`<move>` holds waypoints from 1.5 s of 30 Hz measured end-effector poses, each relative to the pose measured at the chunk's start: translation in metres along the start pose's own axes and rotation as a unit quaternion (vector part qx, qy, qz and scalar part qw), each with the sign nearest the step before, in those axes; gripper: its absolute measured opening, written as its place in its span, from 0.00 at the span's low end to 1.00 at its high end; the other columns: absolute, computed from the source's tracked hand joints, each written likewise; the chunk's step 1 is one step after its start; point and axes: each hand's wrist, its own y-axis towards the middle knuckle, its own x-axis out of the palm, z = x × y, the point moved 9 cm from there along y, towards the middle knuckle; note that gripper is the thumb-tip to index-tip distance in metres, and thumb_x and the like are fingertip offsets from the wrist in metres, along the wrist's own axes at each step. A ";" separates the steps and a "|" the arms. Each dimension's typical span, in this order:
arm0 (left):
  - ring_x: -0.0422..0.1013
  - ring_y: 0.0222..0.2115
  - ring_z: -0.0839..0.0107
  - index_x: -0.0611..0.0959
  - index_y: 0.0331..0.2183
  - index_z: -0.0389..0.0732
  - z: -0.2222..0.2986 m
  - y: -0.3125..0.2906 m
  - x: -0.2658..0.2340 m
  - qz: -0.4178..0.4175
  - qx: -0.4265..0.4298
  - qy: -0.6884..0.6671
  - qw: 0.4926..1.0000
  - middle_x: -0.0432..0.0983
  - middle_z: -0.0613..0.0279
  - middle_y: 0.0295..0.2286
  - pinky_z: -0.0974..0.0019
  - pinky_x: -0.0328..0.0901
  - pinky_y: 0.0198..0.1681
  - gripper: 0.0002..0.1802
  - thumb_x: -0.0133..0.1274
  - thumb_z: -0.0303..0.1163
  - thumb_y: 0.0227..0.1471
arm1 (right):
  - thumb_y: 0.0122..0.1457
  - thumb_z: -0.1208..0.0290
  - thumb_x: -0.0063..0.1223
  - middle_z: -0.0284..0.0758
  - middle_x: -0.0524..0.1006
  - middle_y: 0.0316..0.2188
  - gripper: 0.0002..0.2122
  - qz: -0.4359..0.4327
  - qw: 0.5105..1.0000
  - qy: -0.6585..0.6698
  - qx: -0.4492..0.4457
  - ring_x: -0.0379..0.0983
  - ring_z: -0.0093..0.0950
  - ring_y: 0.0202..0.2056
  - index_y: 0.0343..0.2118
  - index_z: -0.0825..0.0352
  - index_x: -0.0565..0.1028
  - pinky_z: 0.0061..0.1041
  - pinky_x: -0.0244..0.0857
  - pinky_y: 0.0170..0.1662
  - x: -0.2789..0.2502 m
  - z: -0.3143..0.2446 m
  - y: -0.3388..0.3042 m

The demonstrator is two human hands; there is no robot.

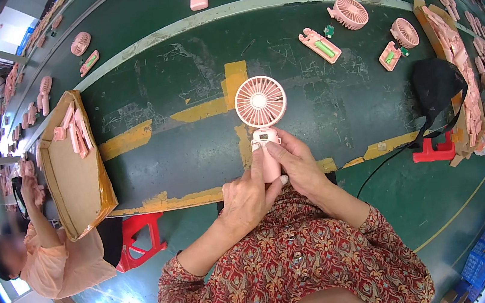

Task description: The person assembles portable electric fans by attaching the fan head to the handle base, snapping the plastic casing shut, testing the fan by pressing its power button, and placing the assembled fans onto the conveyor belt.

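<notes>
A pink handheld fan (260, 102) stands out over the near edge of the green worktable, its round grille pointing away from me and a small dark display below it. My left hand (247, 196) wraps the handle from the left, with its index finger laid up along the front. From the other side, my right hand (297, 160) grips the upper handle, thumb on the front near the display. The lower handle is partly covered by my fingers.
At left lies a cardboard tray (77, 214) with several pink shell pieces. Opened fan handles (320, 45) and fan heads (349, 13) lie at far right, near a black bag (437, 88) and a carton of pink parts (451, 47). A co-worker (55, 253) sits at left beside a red stool (141, 239).
</notes>
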 end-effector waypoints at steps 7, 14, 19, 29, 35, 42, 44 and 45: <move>0.72 0.27 0.71 0.69 0.40 0.29 -0.034 0.004 0.042 -0.165 -0.189 -0.518 0.818 0.76 0.55 0.28 0.65 0.67 0.32 0.23 0.52 0.41 0.53 | 0.61 0.71 0.44 0.41 0.68 0.51 0.19 -0.067 0.989 0.117 -0.054 0.66 0.30 0.51 0.54 0.72 0.60 0.29 0.58 0.56 0.008 -0.023 -0.006; 0.75 0.28 0.54 0.71 0.37 0.30 -0.020 0.009 0.012 -0.071 -0.085 -0.371 0.922 0.76 0.48 0.27 0.58 0.68 0.33 0.18 0.50 0.38 0.52 | 0.57 0.71 0.52 0.43 0.68 0.49 0.23 -0.071 0.996 0.044 -0.029 0.66 0.32 0.51 0.54 0.71 0.60 0.34 0.61 0.55 0.015 -0.028 -0.014; 0.75 0.25 0.57 0.71 0.41 0.31 -0.016 0.008 0.005 -0.038 -0.035 -0.313 0.948 0.75 0.49 0.24 0.62 0.68 0.29 0.19 0.51 0.33 0.50 | 0.55 0.72 0.54 0.44 0.70 0.46 0.23 -0.040 0.997 0.069 -0.010 0.67 0.32 0.49 0.52 0.71 0.61 0.33 0.63 0.53 0.014 -0.027 -0.016; 0.74 0.27 0.69 0.74 0.37 0.31 -0.028 0.009 0.018 -0.067 -0.065 -0.337 0.937 0.75 0.53 0.25 0.66 0.67 0.31 0.15 0.50 0.33 0.52 | 0.56 0.73 0.53 0.42 0.72 0.44 0.19 -0.010 0.997 0.079 -0.018 0.69 0.30 0.47 0.49 0.70 0.63 0.31 0.64 0.52 0.010 -0.020 -0.010; 0.68 0.27 0.77 0.73 0.38 0.33 -0.036 0.010 0.034 -0.115 -0.103 -0.479 0.864 0.72 0.66 0.27 0.72 0.66 0.32 0.15 0.45 0.36 0.57 | 0.58 0.72 0.49 0.41 0.72 0.44 0.17 -0.017 0.999 0.038 -0.027 0.69 0.30 0.47 0.50 0.70 0.63 0.31 0.65 0.50 0.008 -0.020 -0.001; 0.68 0.27 0.79 0.73 0.38 0.33 -0.035 0.020 0.035 -0.136 -0.110 -0.504 0.846 0.72 0.65 0.27 0.72 0.66 0.31 0.16 0.45 0.39 0.58 | 0.59 0.71 0.48 0.42 0.71 0.45 0.18 -0.041 0.999 -0.001 -0.013 0.69 0.29 0.48 0.50 0.70 0.63 0.30 0.65 0.50 0.010 -0.028 0.010; 0.68 0.26 0.78 0.73 0.38 0.33 -0.036 0.025 0.034 -0.129 -0.103 -0.512 0.843 0.72 0.65 0.27 0.72 0.66 0.31 0.16 0.45 0.39 0.58 | 0.59 0.71 0.49 0.42 0.71 0.45 0.18 -0.041 0.999 -0.016 -0.004 0.69 0.29 0.47 0.50 0.70 0.63 0.30 0.66 0.50 0.012 -0.029 0.015; 0.69 0.26 0.78 0.73 0.38 0.34 -0.038 0.029 0.033 -0.122 -0.109 -0.527 0.834 0.72 0.64 0.27 0.72 0.66 0.31 0.16 0.45 0.39 0.58 | 0.59 0.70 0.48 0.42 0.71 0.46 0.18 -0.041 0.999 -0.023 -0.020 0.69 0.28 0.47 0.51 0.70 0.63 0.29 0.65 0.50 0.013 -0.032 0.018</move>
